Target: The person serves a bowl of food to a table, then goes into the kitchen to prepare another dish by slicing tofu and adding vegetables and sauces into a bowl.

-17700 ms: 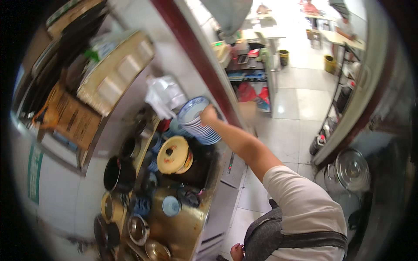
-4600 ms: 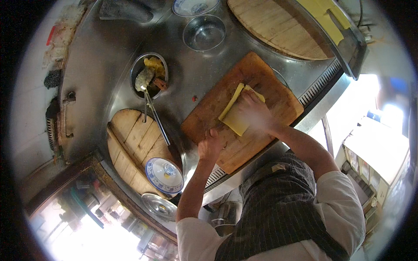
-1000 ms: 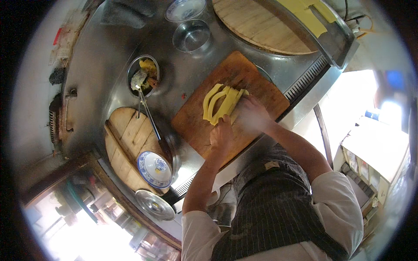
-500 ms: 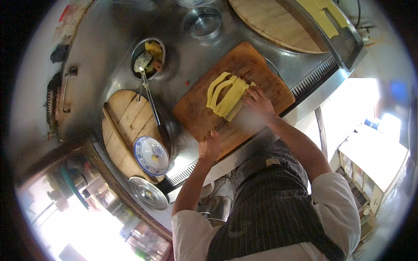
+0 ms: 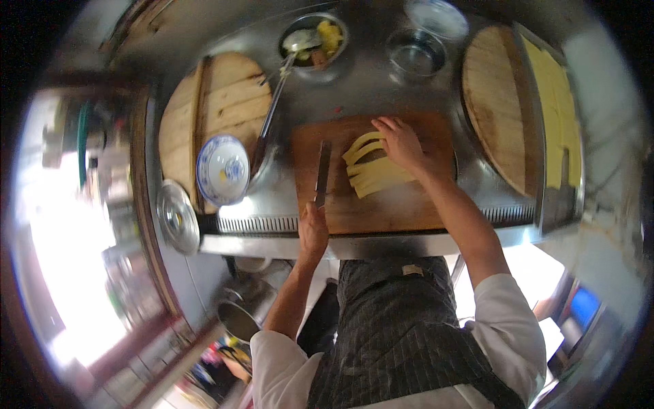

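A wooden cutting board (image 5: pixel 388 208) lies on the steel counter in front of me. On it is a bunch of long yellow strips (image 5: pixel 373 176). My right hand (image 5: pixel 402 142) rests flat on top of the strips, fingers spread over their far end. A knife (image 5: pixel 322 170) lies along the board's left side, blade pointing away from me. My left hand (image 5: pixel 313 228) grips its handle at the board's near edge. I wear a dark striped apron over white sleeves.
A blue-and-white bowl (image 5: pixel 223 169) sits on a round wooden lid (image 5: pixel 211 102) to the left. A ladle rests in a metal bowl of food (image 5: pixel 313 41) at the back, beside an empty steel bowl (image 5: pixel 415 51). Another wooden lid (image 5: pixel 494 102) and yellow sheets (image 5: pixel 555 102) lie at the right.
My left hand has left the board's edge and closed on the knife handle. My right hand stays on the yellow strips. The view has swung round.
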`<action>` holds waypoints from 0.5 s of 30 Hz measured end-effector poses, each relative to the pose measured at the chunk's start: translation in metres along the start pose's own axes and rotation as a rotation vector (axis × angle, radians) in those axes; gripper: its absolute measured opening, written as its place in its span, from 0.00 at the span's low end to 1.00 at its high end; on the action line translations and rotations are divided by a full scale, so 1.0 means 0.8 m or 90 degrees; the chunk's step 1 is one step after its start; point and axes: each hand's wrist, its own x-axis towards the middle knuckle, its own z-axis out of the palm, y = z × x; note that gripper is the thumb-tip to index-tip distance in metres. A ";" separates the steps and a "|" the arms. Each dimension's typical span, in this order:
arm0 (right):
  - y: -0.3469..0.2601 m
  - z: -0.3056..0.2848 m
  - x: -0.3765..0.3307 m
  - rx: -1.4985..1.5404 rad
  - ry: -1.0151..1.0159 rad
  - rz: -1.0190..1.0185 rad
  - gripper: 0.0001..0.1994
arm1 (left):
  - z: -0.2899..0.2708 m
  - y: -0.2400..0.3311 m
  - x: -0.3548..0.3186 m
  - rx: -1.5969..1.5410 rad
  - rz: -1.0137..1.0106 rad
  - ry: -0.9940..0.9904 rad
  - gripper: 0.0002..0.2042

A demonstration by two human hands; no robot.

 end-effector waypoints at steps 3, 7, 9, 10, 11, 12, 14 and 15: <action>0.022 0.012 0.026 0.031 -0.225 -0.128 0.15 | 0.046 0.021 -0.028 -0.028 -0.076 0.059 0.07; 0.043 0.000 0.016 0.106 -0.341 -0.176 0.18 | 0.080 0.068 -0.043 -0.096 -0.139 0.090 0.07; 0.045 0.001 0.019 0.138 -0.300 -0.217 0.18 | 0.094 0.086 -0.040 -0.101 -0.135 0.102 0.08; 0.037 0.003 0.024 0.143 -0.287 -0.244 0.17 | 0.100 0.092 -0.037 -0.104 -0.141 0.112 0.08; 0.031 0.003 0.027 0.148 -0.273 -0.271 0.16 | 0.105 0.097 -0.034 -0.108 -0.145 0.123 0.08; 0.027 0.003 0.029 0.147 -0.335 -0.275 0.15 | 0.108 0.099 -0.032 -0.110 -0.149 0.136 0.08; 0.021 0.001 0.027 0.141 -0.458 -0.282 0.15 | 0.111 0.095 -0.032 -0.131 -0.159 0.130 0.06; 0.023 0.000 0.027 0.162 -0.492 -0.228 0.16 | 0.116 0.098 -0.031 -0.100 -0.147 0.151 0.06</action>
